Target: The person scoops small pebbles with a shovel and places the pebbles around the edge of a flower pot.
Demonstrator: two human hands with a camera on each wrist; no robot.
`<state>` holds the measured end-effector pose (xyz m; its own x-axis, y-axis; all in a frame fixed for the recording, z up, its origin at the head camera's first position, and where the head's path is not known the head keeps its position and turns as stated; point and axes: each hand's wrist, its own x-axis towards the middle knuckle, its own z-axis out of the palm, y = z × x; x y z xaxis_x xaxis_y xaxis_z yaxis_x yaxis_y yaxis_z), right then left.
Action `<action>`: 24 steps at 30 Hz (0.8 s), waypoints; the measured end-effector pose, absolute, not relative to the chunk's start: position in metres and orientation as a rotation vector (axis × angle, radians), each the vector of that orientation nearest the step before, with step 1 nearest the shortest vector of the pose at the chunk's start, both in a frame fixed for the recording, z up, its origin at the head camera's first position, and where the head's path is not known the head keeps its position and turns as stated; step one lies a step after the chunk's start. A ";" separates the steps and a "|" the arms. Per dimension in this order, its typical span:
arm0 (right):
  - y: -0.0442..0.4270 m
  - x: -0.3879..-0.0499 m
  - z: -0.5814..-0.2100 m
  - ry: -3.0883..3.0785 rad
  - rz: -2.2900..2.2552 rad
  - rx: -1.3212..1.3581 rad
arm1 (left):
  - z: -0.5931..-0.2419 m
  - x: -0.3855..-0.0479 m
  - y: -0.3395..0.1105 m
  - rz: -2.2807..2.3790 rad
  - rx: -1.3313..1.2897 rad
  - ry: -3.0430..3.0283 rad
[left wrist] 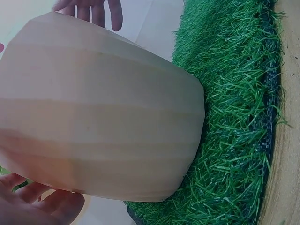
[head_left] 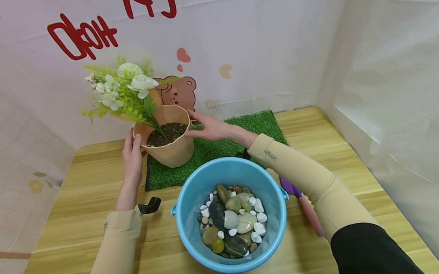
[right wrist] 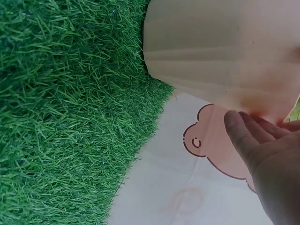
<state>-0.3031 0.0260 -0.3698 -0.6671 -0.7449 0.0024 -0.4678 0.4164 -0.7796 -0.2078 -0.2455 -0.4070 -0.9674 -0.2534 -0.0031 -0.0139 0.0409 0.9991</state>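
Flower pot [head_left: 174, 152], beyond blue bucket [head_left: 189, 218] and to its left, seems to rest on grass mat [head_left: 214, 155]; left hand [head_left: 133, 156] and right hand [head_left: 213, 128] grip pot's opposite sides.

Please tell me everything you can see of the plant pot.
The plant pot is peach-beige, with faceted walls that look like plastic and narrow towards the base. Its open top shows dark soil, from which white flowers with green leaves lean leftward. It stands upright near the left end of the grass mat. The left hand and right hand hold it from opposite sides.
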 end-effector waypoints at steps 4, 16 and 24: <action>0.025 -0.306 -0.373 2.292 -1.157 -1.045 | -0.408 -0.210 -0.245 -2.047 0.260 -2.137; 0.019 -0.309 -0.380 2.268 -1.268 -1.045 | -0.410 -0.211 -0.245 -2.005 0.249 -2.166; 0.017 -0.310 -0.383 2.260 -1.320 -1.005 | -0.408 -0.209 -0.244 -2.004 0.241 -2.149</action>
<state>-0.3096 0.0174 -0.3828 -0.6936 -0.7177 0.0611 -0.4058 0.3192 -0.8564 -0.2090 -0.2437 -0.4076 -0.9681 -0.2487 0.0302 0.0127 0.0713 0.9974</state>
